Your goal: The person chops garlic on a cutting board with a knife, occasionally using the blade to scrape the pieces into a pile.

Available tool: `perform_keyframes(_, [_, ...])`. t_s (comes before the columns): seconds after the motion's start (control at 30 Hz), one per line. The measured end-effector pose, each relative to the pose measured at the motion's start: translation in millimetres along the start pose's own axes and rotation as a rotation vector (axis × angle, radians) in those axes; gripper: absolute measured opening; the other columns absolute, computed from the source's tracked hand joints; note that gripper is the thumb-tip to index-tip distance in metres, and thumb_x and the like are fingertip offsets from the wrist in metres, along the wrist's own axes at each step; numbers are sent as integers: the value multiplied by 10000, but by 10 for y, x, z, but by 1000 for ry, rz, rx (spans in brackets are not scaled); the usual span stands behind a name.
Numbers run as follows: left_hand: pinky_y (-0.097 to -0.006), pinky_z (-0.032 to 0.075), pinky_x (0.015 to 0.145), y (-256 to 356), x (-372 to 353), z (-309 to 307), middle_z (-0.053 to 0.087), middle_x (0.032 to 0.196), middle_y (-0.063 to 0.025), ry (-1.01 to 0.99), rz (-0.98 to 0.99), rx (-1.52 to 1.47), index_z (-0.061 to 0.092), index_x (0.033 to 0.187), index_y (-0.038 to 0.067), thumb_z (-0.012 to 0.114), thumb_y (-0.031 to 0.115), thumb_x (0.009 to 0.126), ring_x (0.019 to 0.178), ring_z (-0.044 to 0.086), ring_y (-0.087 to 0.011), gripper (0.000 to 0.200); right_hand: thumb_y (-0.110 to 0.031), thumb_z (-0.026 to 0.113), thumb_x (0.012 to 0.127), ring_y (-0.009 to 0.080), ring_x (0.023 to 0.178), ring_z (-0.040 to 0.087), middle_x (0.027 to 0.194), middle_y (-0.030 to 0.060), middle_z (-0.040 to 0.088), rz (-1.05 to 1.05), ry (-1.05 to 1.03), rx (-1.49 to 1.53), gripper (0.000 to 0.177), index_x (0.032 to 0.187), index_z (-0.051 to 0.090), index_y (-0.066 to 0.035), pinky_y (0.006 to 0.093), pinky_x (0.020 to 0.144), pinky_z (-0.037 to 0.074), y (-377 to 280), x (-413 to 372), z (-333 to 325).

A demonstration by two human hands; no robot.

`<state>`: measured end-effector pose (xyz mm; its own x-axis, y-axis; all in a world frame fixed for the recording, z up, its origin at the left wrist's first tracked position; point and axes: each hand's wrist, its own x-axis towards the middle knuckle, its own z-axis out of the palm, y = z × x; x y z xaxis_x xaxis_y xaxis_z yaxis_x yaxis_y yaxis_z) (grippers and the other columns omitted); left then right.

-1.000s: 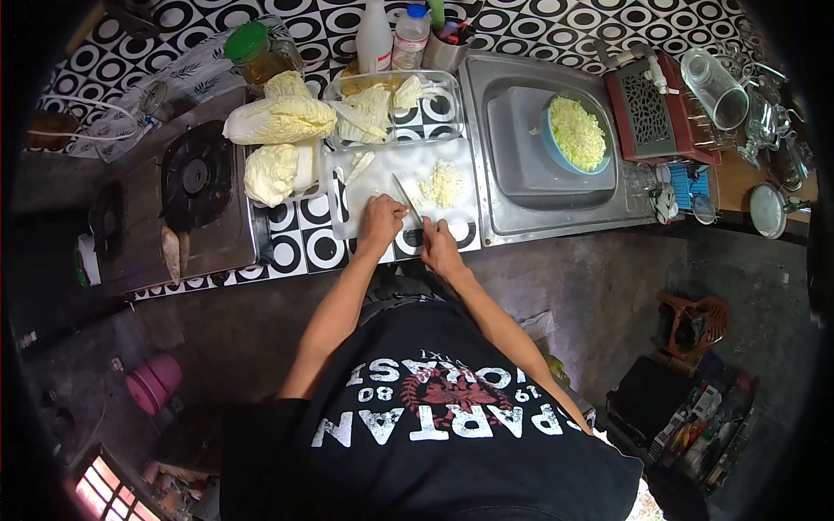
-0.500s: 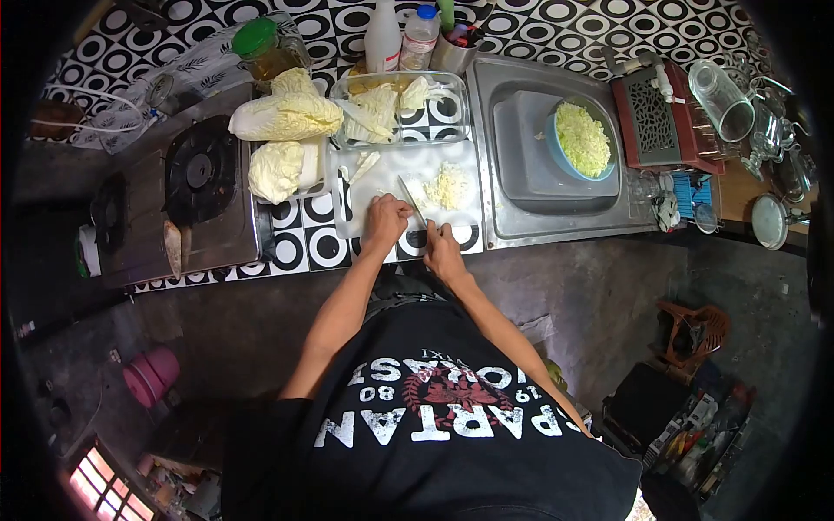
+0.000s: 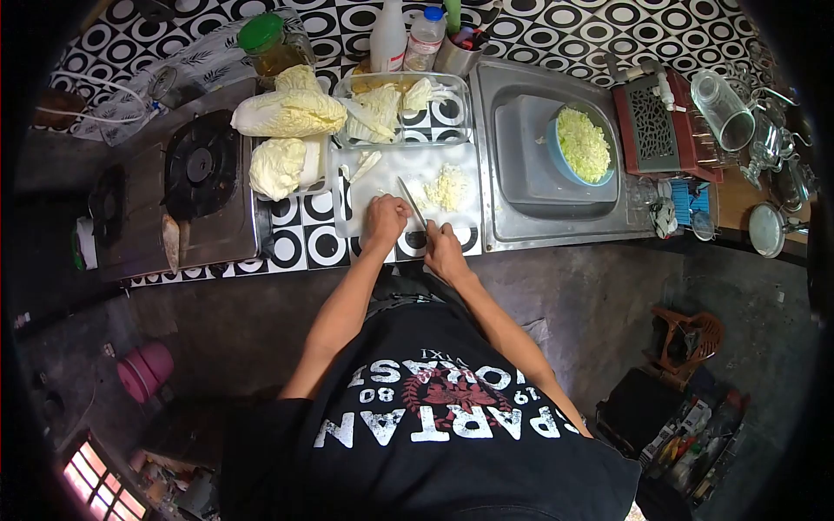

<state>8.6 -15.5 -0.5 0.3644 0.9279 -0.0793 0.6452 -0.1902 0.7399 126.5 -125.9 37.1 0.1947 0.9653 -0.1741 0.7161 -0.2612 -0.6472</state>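
A knife is in my right hand, its blade pointing up and left over the translucent cutting board. My left hand rests on the board left of the blade, fingers curled and pressed down; whatever lies beneath them is hidden. Right of the blade sits a small heap of chopped pale cabbage. A narrow strip of cabbage leaf lies on the board's upper left. Behind the board, a clear glass dish holds loose cabbage leaves.
Napa cabbage and a cut cabbage piece lie to the left, beside the gas stove. On the right, the steel sink contains a blue bowl of shredded cabbage. Bottles and a green-lidded jar stand behind.
The whole view has shifted very slightly. Both hands, the knife and the chopped heap keep nearly the same places on the board.
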Motion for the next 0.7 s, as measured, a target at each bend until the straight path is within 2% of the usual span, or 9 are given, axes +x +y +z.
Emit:
perform_keyframes(0.27, [-374, 457, 751, -85, -10, 17, 629, 758, -87, -19, 78, -1, 714, 702, 125, 628, 114, 694, 783, 554, -299, 87, 40, 542, 701, 416, 741, 538, 862, 255, 487, -41, 51, 6, 526, 1217, 447, 8, 464, 681, 457, 51, 238, 169])
perform_keyframes(0.33, [-367, 457, 762, -55, -22, -33, 633, 786, -80, -92, 98, 83, 726, 760, 117, 621, 119, 707, 800, 548, -291, 117, 39, 545, 699, 416, 741, 538, 852, 255, 490, -46, 52, 6, 525, 1214, 446, 8, 465, 678, 456, 6, 294, 125])
perform_keyframes(0.4, [-368, 450, 761, -34, -54, -60, 627, 786, -95, -83, 126, 79, 725, 778, 102, 644, 123, 711, 799, 541, -293, 107, 41, 541, 707, 414, 736, 538, 820, 254, 498, -33, 17, 6, 482, 1183, 469, 16, 462, 668, 455, -20, 323, 60])
perform_keyframes(0.53, [-367, 444, 759, -69, -63, -56, 620, 795, -103, -95, 137, 57, 725, 818, 92, 664, 117, 717, 800, 531, -291, 121, 42, 530, 723, 412, 733, 537, 792, 248, 502, -38, 16, -6, 453, 1173, 485, 21, 458, 658, 454, 40, 163, 90])
perform_keyframes(0.7, [-371, 441, 754, -109, -36, -73, 620, 814, -94, -127, 135, 67, 722, 825, 88, 660, 117, 723, 803, 530, -292, 122, 40, 525, 732, 405, 731, 538, 847, 253, 493, -26, 76, 10, 467, 1196, 478, 21, 458, 662, 456, 90, 48, 213])
